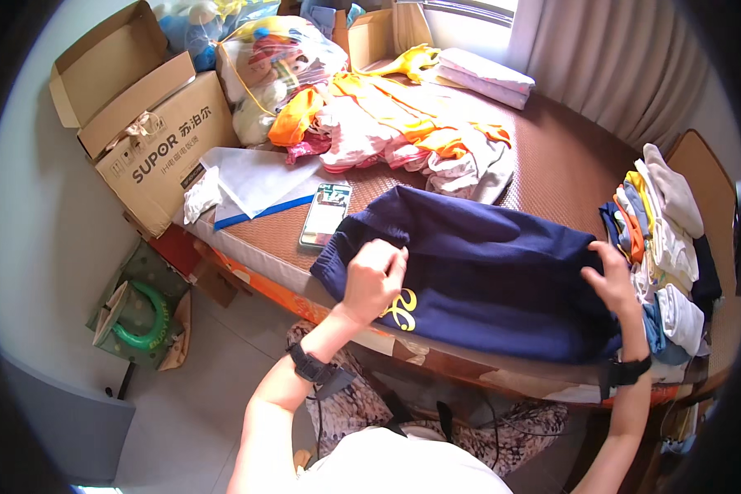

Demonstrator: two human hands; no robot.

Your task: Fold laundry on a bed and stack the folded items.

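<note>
A navy blue garment [494,272] with a ribbed elastic band at its left end lies spread along the near edge of the bed. Yellow lettering shows on its near side, partly covered by my left wrist. At the banded end, my left hand [375,276] is curled into a fist against the fabric, which it appears to grip; its fingertips are hidden. My right hand [611,275] is at the garment's right end, thumb and forefinger apart, close to the cloth.
A phone [326,213] and a clear blue-edged plastic pouch [265,179] lie left of the garment. Beyond it is a heap of orange and pale clothes [395,123]. Folded clothes [667,247] are stacked at right. An open cardboard box [167,136] stands at far left beside bagged plush toys [278,68].
</note>
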